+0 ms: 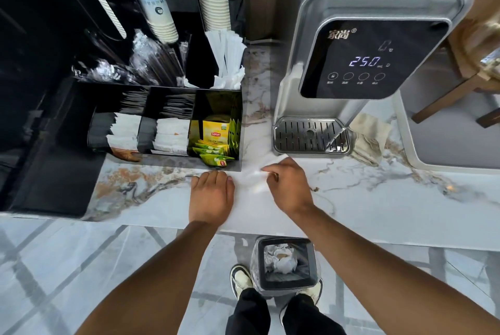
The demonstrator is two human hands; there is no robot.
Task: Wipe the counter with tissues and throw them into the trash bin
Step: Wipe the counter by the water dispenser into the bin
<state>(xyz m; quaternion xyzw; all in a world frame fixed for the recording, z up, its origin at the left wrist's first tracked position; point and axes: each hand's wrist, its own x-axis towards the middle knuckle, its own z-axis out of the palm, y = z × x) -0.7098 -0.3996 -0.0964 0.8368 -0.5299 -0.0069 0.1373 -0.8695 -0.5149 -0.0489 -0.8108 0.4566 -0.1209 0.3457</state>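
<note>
A white tissue point(255, 176) lies on the marble counter point(378, 199), just in front of the water dispenser's drip tray. My right hand point(288, 186) pinches the tissue's right side with its fingertips. Left of the tissue, my left hand point(212, 194) rests palm down on the counter with its fingers together and nothing in it. The small black trash bin point(284, 263) stands on the floor below the counter's edge, between my feet, with crumpled tissues inside.
A water dispenser point(365, 64) with a metal drip tray point(311, 136) stands at the back right, a folded cloth point(369, 140) beside it. A black organizer point(167, 121) with sachets, tea bags, cups and straws fills the left. A white tray point(433, 164) sits far right.
</note>
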